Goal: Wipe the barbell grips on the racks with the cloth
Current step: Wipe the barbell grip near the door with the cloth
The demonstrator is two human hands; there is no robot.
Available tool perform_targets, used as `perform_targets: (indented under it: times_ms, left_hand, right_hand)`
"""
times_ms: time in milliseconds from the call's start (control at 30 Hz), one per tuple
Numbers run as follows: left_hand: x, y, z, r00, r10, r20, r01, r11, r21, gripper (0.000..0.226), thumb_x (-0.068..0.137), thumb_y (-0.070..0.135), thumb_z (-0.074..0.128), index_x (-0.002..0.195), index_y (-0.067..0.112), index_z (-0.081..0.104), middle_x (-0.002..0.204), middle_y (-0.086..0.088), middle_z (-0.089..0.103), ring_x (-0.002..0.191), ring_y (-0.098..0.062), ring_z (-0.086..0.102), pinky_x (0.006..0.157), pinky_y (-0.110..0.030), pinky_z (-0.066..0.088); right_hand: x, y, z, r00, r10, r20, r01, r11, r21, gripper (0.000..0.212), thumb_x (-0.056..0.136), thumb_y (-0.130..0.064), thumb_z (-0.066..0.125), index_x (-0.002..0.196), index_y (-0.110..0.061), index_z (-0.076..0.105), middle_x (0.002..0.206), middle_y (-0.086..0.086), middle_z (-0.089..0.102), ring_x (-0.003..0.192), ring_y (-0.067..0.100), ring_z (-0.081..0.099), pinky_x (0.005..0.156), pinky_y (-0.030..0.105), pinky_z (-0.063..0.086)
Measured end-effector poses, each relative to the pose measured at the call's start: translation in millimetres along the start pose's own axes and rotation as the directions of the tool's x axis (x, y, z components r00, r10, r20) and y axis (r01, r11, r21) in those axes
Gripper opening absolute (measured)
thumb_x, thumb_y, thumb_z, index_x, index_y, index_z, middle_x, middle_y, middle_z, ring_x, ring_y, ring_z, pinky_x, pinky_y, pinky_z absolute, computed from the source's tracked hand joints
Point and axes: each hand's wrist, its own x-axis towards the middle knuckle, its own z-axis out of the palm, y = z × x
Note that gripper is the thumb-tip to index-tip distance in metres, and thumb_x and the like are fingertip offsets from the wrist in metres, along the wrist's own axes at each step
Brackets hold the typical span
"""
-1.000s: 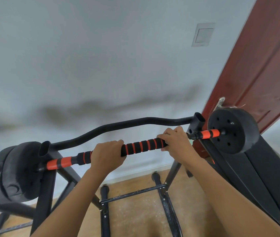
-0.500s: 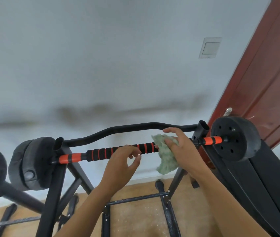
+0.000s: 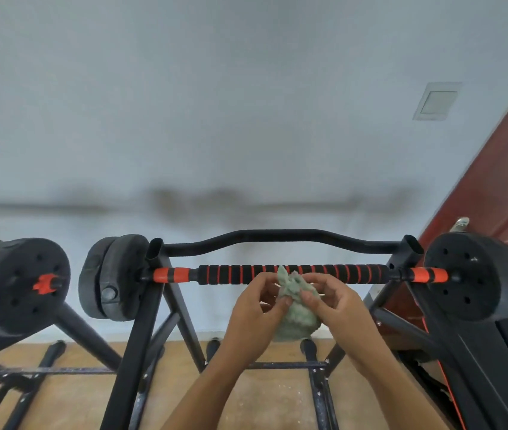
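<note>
The long foam-covered barbell grip (image 3: pixel 293 274) is black, ringed along its length with thin orange stripes. Beyond it, each end turns solid orange with a black band. The crumpled pale green cloth (image 3: pixel 297 319) is plain. The round weight plates (image 3: pixel 466 274) and the tubular steel rack (image 3: pixel 145 321) are matt black. The far wall (image 3: pixel 246 103) is pale grey-blue with a dark smudged band. The door (image 3: pixel 494 197) on the right is red-brown, and the floor (image 3: pixel 277 398) is tan.
</note>
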Motion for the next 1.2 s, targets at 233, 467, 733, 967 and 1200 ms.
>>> perform_targets:
  times_ms: [233,467,733,967,1200]
  left_hand:
    - [3.5,-2.2,-18.9,0.99,0.032,-0.139,-0.004,0.98,0.198,0.005,0.095,0.034,0.074,0.098,0.035,0.07,0.095,0.019,0.067,0.085,-0.003,0.059,0.069,-0.013,0.048]
    - [5.1,-7.9,-30.2,0.994,0.011,-0.112,-0.007,1.0,0.029,0.007,0.098,0.031,0.071,0.098,0.025,0.068,0.097,0.012,0.074,0.1,-0.006,0.069,0.091,-0.025,0.056]
    - [5.7,1.0,-32.4,0.999,0.041,0.015,-0.04,0.998,-0.058,0.033,0.101,0.005,0.063,0.114,0.035,0.07,0.116,0.01,0.071,0.094,-0.021,0.069,0.083,-0.052,0.061]
    - [17.6,6.6,-49.7,0.996,0.089,0.023,-0.091,0.989,0.12,0.055,0.101,0.012,0.064,0.131,0.058,0.057,0.109,0.015,0.073,0.101,-0.007,0.065,0.081,-0.023,0.053]
    - [31.5,12.0,-51.0,0.982,0.101,0.161,-0.148,0.939,0.312,0.028,0.099,0.039,0.069,0.126,0.046,0.068,0.096,0.024,0.068,0.093,-0.001,0.063,0.08,-0.017,0.05]
  right_hand:
    - [13.3,1.3,12.7,0.994,0.093,0.063,-0.093,0.996,-0.01,0.022,0.096,-0.031,0.07,0.108,-0.012,0.066,0.098,0.003,0.077,0.088,0.019,0.076,0.077,0.043,0.064]
    - [18.6,1.5,22.4,0.996,0.026,-0.089,-0.029,0.999,-0.03,0.035,0.09,-0.044,0.072,0.092,-0.01,0.065,0.088,0.003,0.073,0.085,0.017,0.074,0.074,0.045,0.064]
    - [19.2,10.7,13.1,0.999,-0.018,-0.034,0.017,0.999,-0.029,0.028,0.088,-0.038,0.078,0.105,-0.025,0.059,0.1,-0.003,0.072,0.095,0.015,0.073,0.076,0.044,0.064]
    - [23.2,10.3,-12.3,0.992,0.015,0.122,0.017,0.967,-0.256,0.007,0.091,-0.039,0.075,0.091,-0.032,0.073,0.084,-0.006,0.071,0.087,0.013,0.068,0.089,0.04,0.058]
    - [21.9,-8.0,-17.9,0.997,-0.059,0.055,0.062,0.997,-0.049,0.007,0.1,-0.016,0.062,0.096,-0.013,0.058,0.094,0.007,0.074,0.095,0.022,0.072,0.091,0.047,0.06]
